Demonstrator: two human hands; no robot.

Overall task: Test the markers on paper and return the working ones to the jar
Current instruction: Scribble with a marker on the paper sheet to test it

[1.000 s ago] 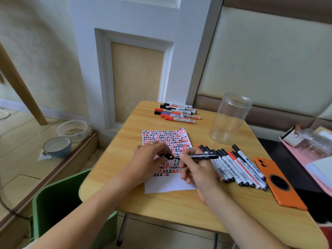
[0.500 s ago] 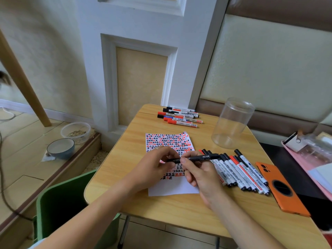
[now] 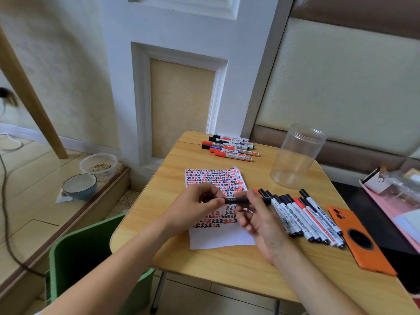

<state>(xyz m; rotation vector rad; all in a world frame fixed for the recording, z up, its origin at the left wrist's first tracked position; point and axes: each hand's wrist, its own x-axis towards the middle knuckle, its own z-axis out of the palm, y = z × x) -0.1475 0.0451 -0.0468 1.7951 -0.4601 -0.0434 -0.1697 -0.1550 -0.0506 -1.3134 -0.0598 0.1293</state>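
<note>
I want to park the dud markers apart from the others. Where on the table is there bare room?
Bare table runs along the near edge, below the paper. Another free patch lies between the far marker group, the paper and the jar. It is crowded on the right, where the marker row lies close beside the orange phone.

orange phone case [image 3: 361, 241], seemingly black marker [image 3: 245, 200]

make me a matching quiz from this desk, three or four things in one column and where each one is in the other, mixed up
Things:
1. jar
2. phone
3. black marker
4. paper

Places:
A. held between both hands
B. flat under the hands
C. standing at the back right of the table
D. right of the near row of markers

Pairs: 1-C, 2-D, 3-A, 4-B
</note>
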